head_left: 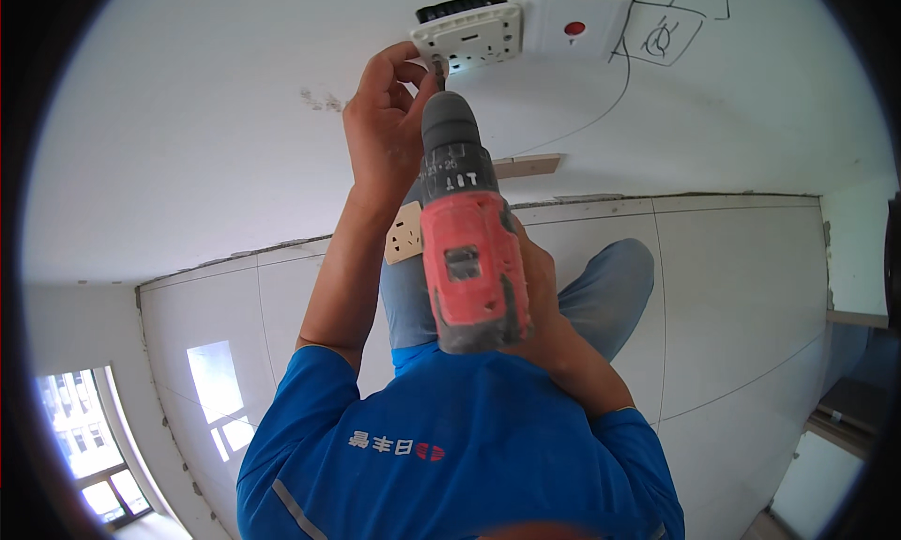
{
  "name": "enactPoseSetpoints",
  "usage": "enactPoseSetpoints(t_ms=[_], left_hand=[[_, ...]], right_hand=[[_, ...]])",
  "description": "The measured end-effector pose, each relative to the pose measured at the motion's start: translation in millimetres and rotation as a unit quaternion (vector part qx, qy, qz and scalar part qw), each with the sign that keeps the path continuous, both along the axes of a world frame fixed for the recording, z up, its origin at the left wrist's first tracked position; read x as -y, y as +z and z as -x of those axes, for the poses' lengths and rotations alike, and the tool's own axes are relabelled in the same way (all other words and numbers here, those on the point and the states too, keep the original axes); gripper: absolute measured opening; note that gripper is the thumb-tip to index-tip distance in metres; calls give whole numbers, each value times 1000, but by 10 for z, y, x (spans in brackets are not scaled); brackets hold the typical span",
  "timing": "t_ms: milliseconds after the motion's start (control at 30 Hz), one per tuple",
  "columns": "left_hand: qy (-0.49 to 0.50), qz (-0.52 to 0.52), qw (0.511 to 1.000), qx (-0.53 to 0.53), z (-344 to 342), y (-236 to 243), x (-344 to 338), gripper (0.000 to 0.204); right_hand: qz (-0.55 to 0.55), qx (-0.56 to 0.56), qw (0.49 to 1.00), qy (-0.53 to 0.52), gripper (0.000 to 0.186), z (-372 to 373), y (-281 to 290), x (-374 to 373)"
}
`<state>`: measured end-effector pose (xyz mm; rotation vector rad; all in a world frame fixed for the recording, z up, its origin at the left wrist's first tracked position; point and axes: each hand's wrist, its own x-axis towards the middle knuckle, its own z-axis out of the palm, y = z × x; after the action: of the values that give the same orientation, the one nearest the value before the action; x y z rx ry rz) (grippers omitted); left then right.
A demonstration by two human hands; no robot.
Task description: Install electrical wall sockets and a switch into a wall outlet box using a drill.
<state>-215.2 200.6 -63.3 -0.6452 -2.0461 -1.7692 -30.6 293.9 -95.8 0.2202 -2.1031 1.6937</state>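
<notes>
A red and black cordless drill points up toward the wall. My right hand grips it from beneath, with most of the fingers hidden behind the drill body. The slim driver bit reaches the lower left corner of a white wall socket. Along the socket's top edge shows a black ribbed part. Beside that corner is my left hand, its thumb and fingers closed around the bit's tip; whether they pinch a screw, the bit or the socket's edge is hidden.
Right of the socket, a white plate with a red spot sits by marker lines and a thin hanging wire. A beige socket panel lies by my left thigh. A wooden strip is at the wall's foot, above pale floor tiles.
</notes>
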Motion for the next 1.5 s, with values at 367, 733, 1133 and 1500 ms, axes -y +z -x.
enactPoseSetpoints(t_ms=[367, 733, 1133, 1500], left_hand=[[92, 217, 955, -179, -18, 161, 40, 17], [7, 223, 973, -61, 37, 296, 108, 23], [-47, 211, 976, -4, 111, 424, 196, 23], [-37, 227, 972, -43, 152, 345, 213, 22]], right_hand=[[139, 59, 957, -247, 52, -1355, -795, -1400], [289, 181, 777, -530, 46, -2226, -2913, -2736], [267, 114, 847, -445, 34, -2401, -4104, -1886], [275, 204, 852, -396, 40, -2667, -4364, -1714]])
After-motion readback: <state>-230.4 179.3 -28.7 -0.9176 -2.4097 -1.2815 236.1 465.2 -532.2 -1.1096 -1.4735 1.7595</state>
